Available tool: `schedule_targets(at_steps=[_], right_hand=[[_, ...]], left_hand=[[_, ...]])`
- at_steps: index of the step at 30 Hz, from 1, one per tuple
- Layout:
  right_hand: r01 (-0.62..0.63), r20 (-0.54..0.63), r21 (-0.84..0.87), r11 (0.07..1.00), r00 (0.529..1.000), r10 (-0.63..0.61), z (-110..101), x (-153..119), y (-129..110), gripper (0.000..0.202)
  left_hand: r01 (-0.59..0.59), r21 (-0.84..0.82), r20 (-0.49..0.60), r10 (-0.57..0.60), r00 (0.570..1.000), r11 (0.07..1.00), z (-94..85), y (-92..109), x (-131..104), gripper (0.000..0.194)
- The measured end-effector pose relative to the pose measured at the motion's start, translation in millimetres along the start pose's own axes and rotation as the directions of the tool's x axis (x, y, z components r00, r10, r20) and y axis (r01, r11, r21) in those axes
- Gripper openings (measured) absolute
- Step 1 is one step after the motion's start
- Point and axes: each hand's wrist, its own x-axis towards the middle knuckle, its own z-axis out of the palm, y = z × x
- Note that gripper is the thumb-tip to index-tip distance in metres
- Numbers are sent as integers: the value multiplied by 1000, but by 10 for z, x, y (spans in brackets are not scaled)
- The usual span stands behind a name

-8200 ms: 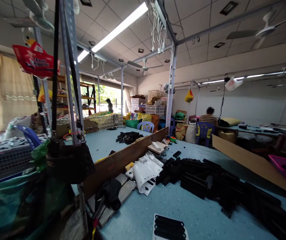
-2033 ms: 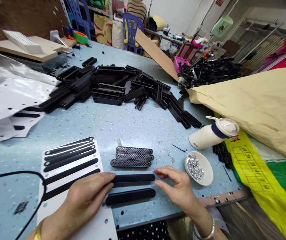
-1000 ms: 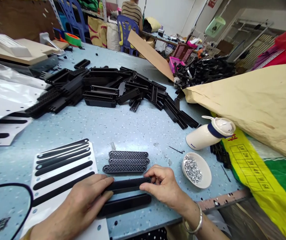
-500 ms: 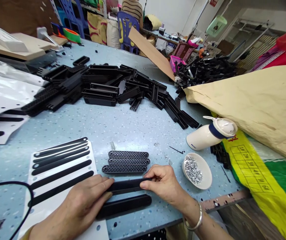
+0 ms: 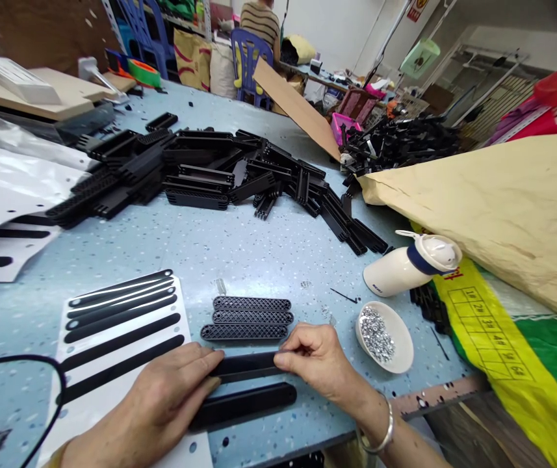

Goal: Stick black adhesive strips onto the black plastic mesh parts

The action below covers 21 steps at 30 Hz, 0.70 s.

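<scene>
The black bar (image 5: 246,365), long, narrow and smooth-faced, stretches left to right over the near table (image 5: 200,250); the left hand (image 5: 161,390) grips its left end, the right hand (image 5: 320,357) pinches its right (fingers hide both tips). One similar bar (image 5: 249,404) lies nearer, three lattice-faced pieces (image 5: 249,317) farther; right, one bowl (image 5: 402,342), one bottle (image 5: 394,273).
</scene>
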Motion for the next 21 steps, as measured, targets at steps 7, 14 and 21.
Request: schedule_targets(at_steps=[7, 14, 21], right_hand=[[-34, -3, -6, 999, 999, 34, -8, -8, 29, 33], [-33, 57, -13, 999, 998, 34, -79, -40, -50, 39], [300, -28, -472, 829, 935, -355, 173, -101, -166, 17]], left_hand=[[99, 34, 121, -102, 987, 995, -30, 43, -4, 27], [82, 1, 96, -81, 992, 997, -32, 55, 31, 23], [96, -9, 109, -94, 990, 995, -58, 111, 54, 23]])
